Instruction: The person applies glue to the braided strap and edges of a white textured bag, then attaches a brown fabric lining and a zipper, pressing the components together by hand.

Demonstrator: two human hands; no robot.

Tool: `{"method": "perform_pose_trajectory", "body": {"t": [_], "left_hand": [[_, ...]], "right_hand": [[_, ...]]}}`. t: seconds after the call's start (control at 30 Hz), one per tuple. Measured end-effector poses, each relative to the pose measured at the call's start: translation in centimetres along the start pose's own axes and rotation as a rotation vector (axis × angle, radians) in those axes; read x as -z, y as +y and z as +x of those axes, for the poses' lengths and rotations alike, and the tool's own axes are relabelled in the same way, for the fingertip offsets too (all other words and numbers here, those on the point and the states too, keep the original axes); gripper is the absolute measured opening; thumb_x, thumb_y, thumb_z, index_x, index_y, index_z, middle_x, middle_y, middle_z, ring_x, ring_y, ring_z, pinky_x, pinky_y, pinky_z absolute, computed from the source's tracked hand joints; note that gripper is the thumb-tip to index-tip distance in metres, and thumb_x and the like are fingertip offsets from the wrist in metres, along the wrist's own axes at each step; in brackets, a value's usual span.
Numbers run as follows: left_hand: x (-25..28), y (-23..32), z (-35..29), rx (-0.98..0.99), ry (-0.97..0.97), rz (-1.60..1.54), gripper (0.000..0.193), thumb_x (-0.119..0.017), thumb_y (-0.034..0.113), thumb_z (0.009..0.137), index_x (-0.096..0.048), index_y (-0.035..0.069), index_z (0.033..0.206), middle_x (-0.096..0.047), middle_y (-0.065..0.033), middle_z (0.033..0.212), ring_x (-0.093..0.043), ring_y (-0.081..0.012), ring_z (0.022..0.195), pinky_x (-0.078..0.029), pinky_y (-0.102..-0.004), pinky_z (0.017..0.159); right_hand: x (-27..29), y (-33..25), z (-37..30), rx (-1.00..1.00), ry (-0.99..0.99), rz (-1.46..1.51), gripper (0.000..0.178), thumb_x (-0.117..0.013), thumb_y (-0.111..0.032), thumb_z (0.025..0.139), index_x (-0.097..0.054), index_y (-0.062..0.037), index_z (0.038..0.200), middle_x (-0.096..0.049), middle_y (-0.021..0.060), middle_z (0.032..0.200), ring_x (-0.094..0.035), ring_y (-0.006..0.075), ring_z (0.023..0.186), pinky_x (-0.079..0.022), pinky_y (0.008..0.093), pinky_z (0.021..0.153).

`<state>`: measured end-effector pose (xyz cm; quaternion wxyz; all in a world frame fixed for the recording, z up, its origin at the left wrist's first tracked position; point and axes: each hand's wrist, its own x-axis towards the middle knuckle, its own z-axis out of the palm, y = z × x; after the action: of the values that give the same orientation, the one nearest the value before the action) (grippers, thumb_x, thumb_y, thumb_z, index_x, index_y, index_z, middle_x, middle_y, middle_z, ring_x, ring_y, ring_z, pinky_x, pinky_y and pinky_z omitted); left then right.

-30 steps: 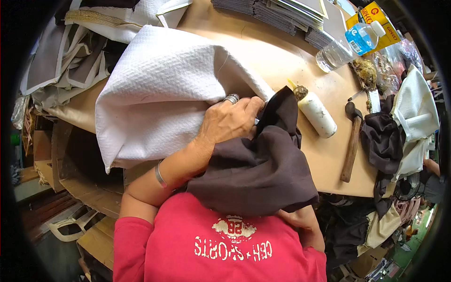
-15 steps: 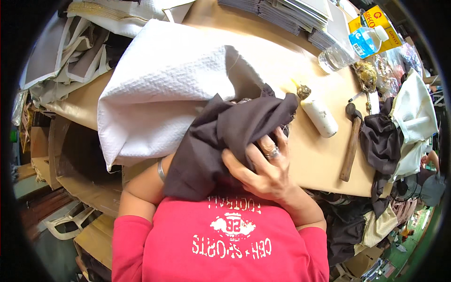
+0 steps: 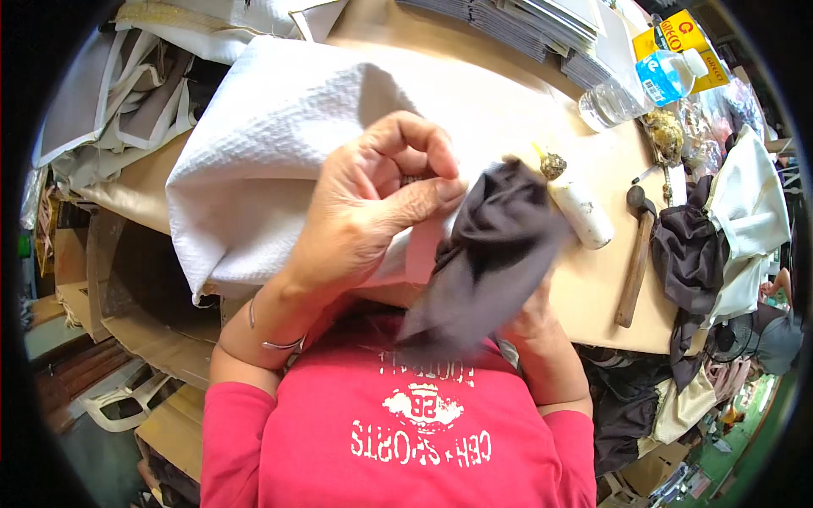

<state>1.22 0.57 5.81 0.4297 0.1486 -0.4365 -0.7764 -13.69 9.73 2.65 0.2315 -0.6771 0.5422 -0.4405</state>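
My left hand (image 3: 364, 199) is raised over the table, its fingers curled and the thumb pressed against the index finger. Anything in that pinch is too small to make out. A dark brown cloth (image 3: 495, 245), bunched and blurred by motion, is in my right hand (image 3: 533, 313), whose fingers are mostly hidden behind it. Behind my left hand a large white textured fabric piece (image 3: 262, 144) stands up in folds on the table. A white bottle (image 3: 580, 212) with a crusted, glue-stained nozzle lies just beyond the dark cloth.
On the right of the table (image 3: 584, 296) lie a hammer (image 3: 637, 254), dark cloth (image 3: 690, 241) and white fabric (image 3: 747, 199). A water bottle (image 3: 639, 89) and a yellow box (image 3: 682, 51) lie farther back, near stacked grey sheets (image 3: 508, 25). An open cardboard box (image 3: 127, 313) stands at left.
My left hand has come out from under the dark cloth and now shows in a pinch. The cloth has swung right, with my right hand now behind it.
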Motion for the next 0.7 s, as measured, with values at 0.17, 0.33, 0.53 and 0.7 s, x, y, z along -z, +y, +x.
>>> {"method": "perform_pose_trajectory", "body": {"t": [0.17, 0.33, 0.53, 0.7], "left_hand": [[-3.0, 0.9, -1.0, -0.278, -0.336, 0.577, 0.016, -0.058, -0.008, 0.069, -0.052, 0.002, 0.080, -0.055, -0.0087, 0.075, -0.055, -0.0151, 0.065, -0.043, -0.0242, 0.056], [-1.9, -0.7, -0.1, -0.352, -0.223, 0.998, 0.016, -0.054, -0.007, 0.070, -0.053, 0.003, 0.083, -0.053, -0.0097, 0.074, -0.054, -0.0218, 0.064, -0.043, -0.0271, 0.057], [0.1, -2.2, -1.3, -0.242, -0.136, 1.513, 0.018, -0.058, 0.004, 0.072, -0.053, 0.004, 0.089, -0.049, -0.0115, 0.095, -0.053, -0.0259, 0.077, -0.044, -0.0324, 0.064], [0.0, 0.2, -2.7, -0.221, -0.365, 1.441, 0.046, -0.067, 0.020, 0.062, -0.051, 0.008, 0.104, -0.042, -0.0142, 0.116, -0.045, -0.0304, 0.101, -0.039, -0.0383, 0.082]], "right_hand": [[-0.2, -1.0, 1.7, 0.138, -0.285, -0.399, 0.044, -0.059, -0.023, 0.066, -0.051, -0.0071, 0.106, -0.053, 0.0105, 0.098, -0.050, 0.0250, 0.080, -0.040, 0.0365, 0.063], [-0.5, 0.1, 2.9, -0.167, -0.263, -0.017, 0.021, -0.058, -0.008, 0.065, -0.055, -0.0030, 0.085, -0.057, 0.0175, 0.078, -0.056, 0.0328, 0.074, -0.044, 0.0368, 0.064], [4.5, 0.1, 0.6, -0.168, -0.139, 0.162, 0.032, -0.063, -0.003, 0.060, -0.057, -0.0005, 0.091, -0.060, 0.0144, 0.088, -0.057, 0.0291, 0.078, -0.044, 0.0357, 0.069], [4.8, -0.4, -0.4, 0.070, -0.236, -0.169, 0.031, -0.066, -0.008, 0.061, -0.058, -0.0073, 0.091, -0.056, 0.0073, 0.095, -0.051, 0.0271, 0.086, -0.040, 0.0359, 0.073]]}}
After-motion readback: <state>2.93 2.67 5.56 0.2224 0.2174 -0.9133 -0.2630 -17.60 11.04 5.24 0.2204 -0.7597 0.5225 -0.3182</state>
